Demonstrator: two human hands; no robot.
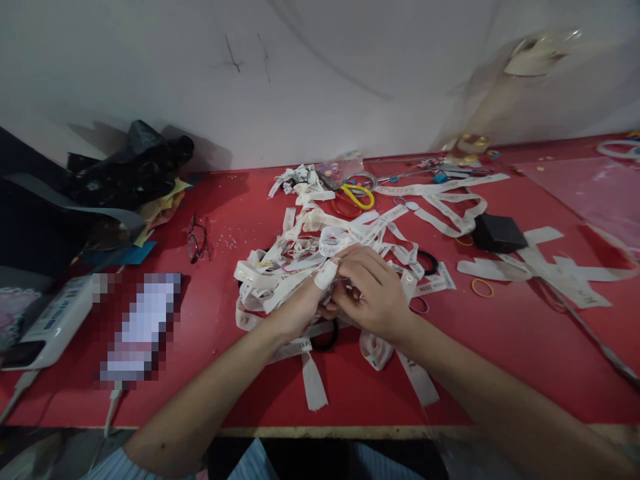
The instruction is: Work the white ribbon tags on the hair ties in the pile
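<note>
A tangled heap of white printed ribbon strips (pixel 300 253) lies in the middle of the red table (pixel 500 347). My left hand (pixel 300 307) and my right hand (pixel 373 287) meet at its near edge, fingers curled in a pinch on a ribbon strip. A white wrap covers one left fingertip (pixel 326 273). A black ring (pixel 325 340) lies under my hands, another black ring (pixel 429 262) just right of them. What else the fingers hold is hidden.
Yellow-handled scissors (pixel 357 195) lie behind the heap. A black box (pixel 497 233) and more white strips (pixel 550 270) sit at right, with a yellow rubber band (pixel 482 287). Glasses (pixel 196 239), a black bag (pixel 130 167) and a white device (pixel 55 320) are at left.
</note>
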